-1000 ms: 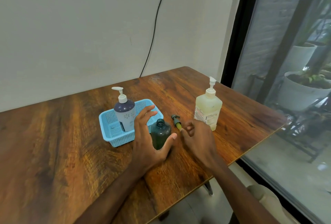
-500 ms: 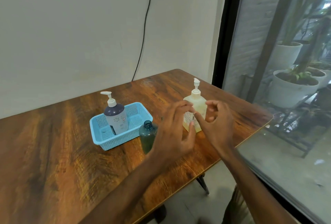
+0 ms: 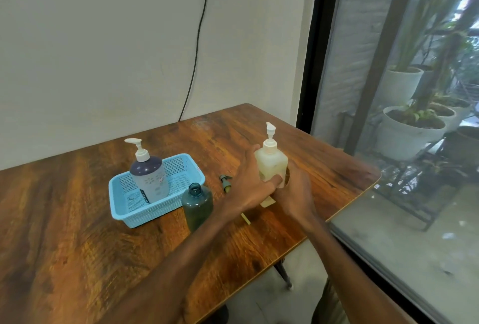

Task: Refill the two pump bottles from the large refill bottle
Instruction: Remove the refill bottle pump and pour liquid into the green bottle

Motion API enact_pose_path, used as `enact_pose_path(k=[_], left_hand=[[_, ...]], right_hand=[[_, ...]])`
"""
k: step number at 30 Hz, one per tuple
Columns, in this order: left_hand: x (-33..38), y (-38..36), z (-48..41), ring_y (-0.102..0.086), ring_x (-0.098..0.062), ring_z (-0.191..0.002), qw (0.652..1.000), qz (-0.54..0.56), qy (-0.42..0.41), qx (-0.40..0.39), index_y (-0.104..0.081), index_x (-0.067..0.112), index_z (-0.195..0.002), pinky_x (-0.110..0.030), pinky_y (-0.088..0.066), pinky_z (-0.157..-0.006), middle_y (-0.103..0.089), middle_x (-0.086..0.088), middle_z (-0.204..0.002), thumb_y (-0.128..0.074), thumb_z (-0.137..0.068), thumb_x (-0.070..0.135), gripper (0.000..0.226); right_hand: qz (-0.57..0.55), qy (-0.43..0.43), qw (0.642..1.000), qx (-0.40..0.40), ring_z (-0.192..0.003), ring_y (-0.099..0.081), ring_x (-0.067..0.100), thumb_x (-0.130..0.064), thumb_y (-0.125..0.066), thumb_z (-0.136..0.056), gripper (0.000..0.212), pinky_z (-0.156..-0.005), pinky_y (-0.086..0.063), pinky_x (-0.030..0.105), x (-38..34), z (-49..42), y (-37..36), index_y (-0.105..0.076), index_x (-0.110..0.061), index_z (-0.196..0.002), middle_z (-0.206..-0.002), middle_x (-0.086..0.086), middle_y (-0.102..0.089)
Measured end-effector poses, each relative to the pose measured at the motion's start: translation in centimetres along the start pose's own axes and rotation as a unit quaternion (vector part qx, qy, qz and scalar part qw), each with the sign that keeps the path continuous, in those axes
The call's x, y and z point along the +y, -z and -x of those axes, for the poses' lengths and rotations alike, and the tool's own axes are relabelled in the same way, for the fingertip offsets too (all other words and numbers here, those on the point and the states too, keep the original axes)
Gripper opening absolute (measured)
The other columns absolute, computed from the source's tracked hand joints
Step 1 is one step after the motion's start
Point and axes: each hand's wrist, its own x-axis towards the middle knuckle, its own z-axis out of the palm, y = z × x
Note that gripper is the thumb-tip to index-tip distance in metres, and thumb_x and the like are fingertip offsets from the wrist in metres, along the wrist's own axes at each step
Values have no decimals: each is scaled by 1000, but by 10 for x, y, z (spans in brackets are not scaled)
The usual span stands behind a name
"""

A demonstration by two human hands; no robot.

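A pale yellow refill bottle [image 3: 271,163] with a white pump stands on the wooden table [image 3: 77,233]. My left hand [image 3: 248,189] wraps its left side and my right hand [image 3: 295,194] holds its lower right side; together they hide the bottle's lower half. A small dark green bottle [image 3: 197,206] stands open, with no pump, in front of the blue basket [image 3: 124,204]. Its green pump head [image 3: 226,182] lies on the table beside it. A purple-topped pump bottle [image 3: 149,176] stands upright in the basket.
The table's right edge [image 3: 363,194] runs next to a large glass window with potted plants [image 3: 409,129] outside. A black cable [image 3: 197,44] hangs down the white wall behind the table.
Both hands left the green bottle and its removed pump, moved right and closed around the yellow refill bottle. The view has swung to the right.
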Motion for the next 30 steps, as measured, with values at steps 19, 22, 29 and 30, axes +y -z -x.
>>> enact_pose_path(k=[19,22,29,30], left_hand=[[-27,-20,-15,-56,-4,-122,998,34,-39,42,-32,35,-149,-29,-52,-100,-55,14,-141,-86,-79,48,89],[-31,-22,-17,-56,-6,-124,998,21,-40,41,-30,37,-150,-29,-50,-101,-54,12,-145,-84,-80,50,90],[-30,-19,-19,-59,-14,-124,998,15,-44,44,-30,37,-147,-43,-55,-104,-56,8,-141,-80,-74,68,94],[-30,-19,-18,-58,-14,-125,998,14,-44,44,-29,37,-148,-43,-55,-104,-55,8,-142,-80,-74,69,95]], right_hand=[[-9,3,998,61,-86,-62,-10,-44,-90,-70,42,-66,-49,9,-43,-44,18,-74,-25,-103,-87,-26,-66],[-12,16,997,69,-82,-65,-7,-38,-90,-73,35,-64,-48,9,-40,-41,16,-76,-24,-102,-86,-24,-68],[-170,-30,982,-81,-98,-72,9,-17,-82,-83,21,-80,-58,27,-35,-50,33,-78,-17,-104,-106,-10,-77],[-196,-39,972,-124,-105,-72,12,-13,-78,-87,22,-87,-59,33,-34,-52,39,-77,-15,-109,-112,-6,-77]])
